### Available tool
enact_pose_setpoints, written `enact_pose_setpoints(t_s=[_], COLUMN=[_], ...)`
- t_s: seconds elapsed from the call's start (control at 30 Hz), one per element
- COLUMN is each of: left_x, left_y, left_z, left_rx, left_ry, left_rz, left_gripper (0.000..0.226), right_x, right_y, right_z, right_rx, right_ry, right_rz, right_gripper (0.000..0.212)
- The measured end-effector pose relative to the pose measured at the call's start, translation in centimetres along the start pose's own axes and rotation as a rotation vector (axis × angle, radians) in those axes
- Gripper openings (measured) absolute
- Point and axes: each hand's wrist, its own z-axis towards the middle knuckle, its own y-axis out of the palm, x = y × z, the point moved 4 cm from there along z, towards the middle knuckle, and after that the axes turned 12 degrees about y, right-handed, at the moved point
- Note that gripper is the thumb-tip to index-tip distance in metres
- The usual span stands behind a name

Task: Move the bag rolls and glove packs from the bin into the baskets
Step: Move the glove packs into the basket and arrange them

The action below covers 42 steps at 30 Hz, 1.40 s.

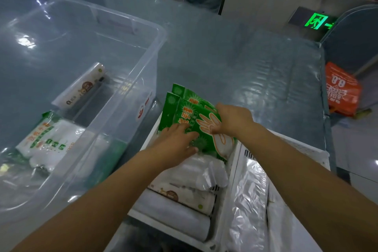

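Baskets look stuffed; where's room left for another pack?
The left basket is crowded: green glove packs under both hands, bag rolls nearer. The table beyond them is bare, between the bin and the far edge.

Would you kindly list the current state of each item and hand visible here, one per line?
Green glove packs: standing upright at the far end of the white basket, held by both hands.
Left hand: fingers resting on the front pack.
Right hand: gripping the packs' right edge.
White basket: partly filled with bag rolls.
Clear bin: lid off, some rolls and packs remaining inside.
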Motion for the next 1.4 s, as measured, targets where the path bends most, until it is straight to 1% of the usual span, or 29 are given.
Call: enact_pose_setpoints(t_s=[0.07, 0.13, 0.2, 0.23, 0.3, 0.37, 0.4, 0.5, 0.57, 0.6, 0.63, 0.7, 0.77, 0.8, 0.87, 1.03, 1.17, 1.23, 1.3, 1.33, 1.4], left_x=[-0.1, -0.1, -0.1, -0.2, -0.3, -0.3, -0.2, 0.4, 0.7, 0.8, 0.9, 1.1, 1.2, 1.3, 1.5, 1.8, 2.2, 2.2, 2.2, 2.2, 2.3], left_y=[1.0, 1.7, 2.1, 2.1, 1.6, 1.1, 0.9, 0.9, 1.1, 1.3, 1.4, 1.6, 1.7, 1.8, 1.9, 2.3, 2.7, 2.9, 3.0, 3.0, 3.0], left_z=[0.3, 0.5, 0.7, 0.8, 0.9, 1.0, 1.0, 0.7, 0.6, 0.6, 0.7, 0.8, 0.8, 0.8, 0.8, 0.9, 1.2, 1.4, 1.6, 1.7, 2.1], left_rx=[-0.041, -0.05, -0.058, -0.059, -0.04, 0.02, 0.054, 0.12, 0.126, 0.122, 0.114, 0.097, 0.081, 0.074, 0.065, 0.073, 0.08, 0.084, 0.075, 0.07, 0.054], left_ry=[-0.011, -0.011, -0.017, -0.021, -0.025, -0.019, -0.009, 0.027, 0.038, 0.039, 0.039, 0.042, 0.039, 0.036, 0.034, 0.05, 0.08, 0.09, 0.09, 0.095, 0.11], left_rz=[0.003, -0.012, -0.022, -0.017, -0.012, -0.028, -0.036, -0.084, -0.114, -0.12, -0.117, -0.094, -0.083, -0.082, -0.083, -0.095, -0.104, -0.101, -0.098, -0.087, -0.039], left_gripper=[0.054, 0.055, 0.054, 0.053, 0.049, 0.041, 0.039, 0.036, 0.036, 0.035, 0.036, 0.036, 0.036, 0.036, 0.037, 0.037, 0.037, 0.039, 0.043, 0.045, 0.049], right_x=[0.1, 0.1, 0.2, 0.3, 0.7, 1.3, 1.6, 1.6, 1.5, 1.4, 1.3, 1.0, 0.5, 0.2, -0.1, 0.3, 0.0, 0.4, 1.4, 1.9, 2.3], right_y=[0.1, 0.4, 0.8, 1.1, 1.3, 1.4, 1.4, 1.6, 1.8, 1.8, 1.9, 2.1, 2.6, 2.8, 2.9, 2.2, 2.4, 2.2, 2.0, 2.0, 2.0], right_z=[0.5, 0.9, 1.3, 1.5, 1.9, 2.3, 2.5, 2.7, 2.8, 2.9, 3.0, 3.1, 3.1, 3.1, 3.2, 3.3, 3.1, 2.8, 2.8, 2.7, 2.6], right_rx=[0.071, 0.106, 0.093, 0.075, 0.037, 0.008, -0.013, -0.139, -0.244, -0.251, -0.221, -0.095, 0.013, 0.052, 0.113, 0.262, 0.26, 0.27, 0.264, 0.258, 0.242], right_ry=[0.011, -0.005, -0.056, -0.086, -0.102, -0.057, -0.043, -0.057, -0.059, -0.075, -0.104, -0.17, -0.229, -0.251, -0.296, -0.362, -0.315, -0.242, -0.161, -0.131, -0.118], right_rz=[-0.076, -0.13, -0.121, -0.089, 0.022, 0.183, 0.279, 0.578, 0.696, 0.669, 0.575, 0.28, 0.005, -0.089, -0.176, -0.111, -0.075, 0.076, 0.273, 0.328, 0.335], right_gripper=[0.075, 0.084, 0.088, 0.086, 0.071, 0.047, 0.038, 0.029, 0.024, 0.024, 0.026, 0.031, 0.032, 0.031, 0.031, 0.039, 0.032, 0.033, 0.027, 0.022, 0.018])
